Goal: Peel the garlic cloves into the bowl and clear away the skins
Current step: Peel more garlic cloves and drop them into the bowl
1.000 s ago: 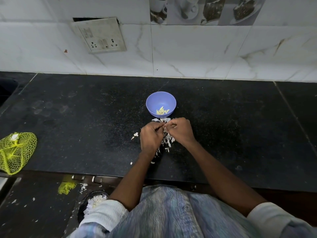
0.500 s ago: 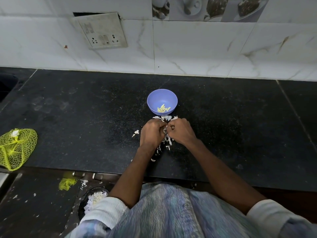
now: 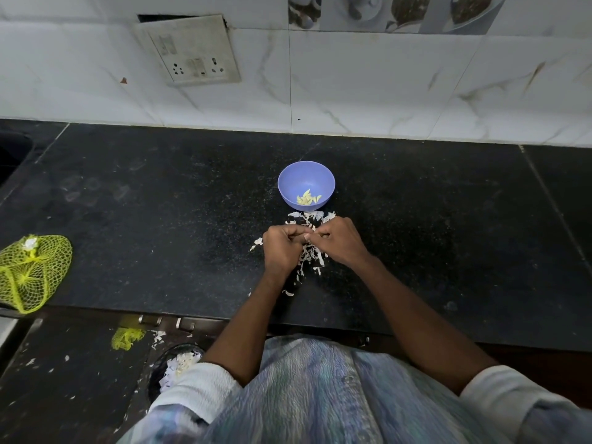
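A person stands at a black stone countertop (image 3: 160,200), seen from above, with both bare forearms reaching forward and the two hands brought together over a scatter of white garlic skins (image 3: 309,256). The left hand (image 3: 282,248) and the right hand (image 3: 341,240) meet fingertip to fingertip, fingers curled inward as if pinching something small between them; whatever they hold is hidden by the fingers, so it cannot be told whether it is a clove or a piece of skin. The papery skins lie directly beneath and between the hands, spreading a little beyond the fingertips and trailing back toward the person along the inside of the left wrist, with a few loose flakes just outside the left hand. Just beyond the fingertips, almost touching the far edge of the skins, sits a small lavender plastic bowl (image 3: 288,184) holding a small cluster of peeled pale yellow garlic cloves (image 3: 307,198) at its bottom. Well away to the left of the left hand, near the front edge of the counter, lies a crumpled yellow-green mesh bag (image 3: 32,270). Below the counter edge, near the left elbow, a dark bin (image 3: 160,370) holds more white skins, with a scrap of yellow mesh (image 3: 126,338) and stray flakes on the dark floor beside it. Behind the counter rises a white marble-patterned tiled wall (image 3: 384,91) with a grimy switch and socket plate (image 3: 189,51) well beyond the left hand. The person wears rolled white sleeves and a bluish streaked garment.
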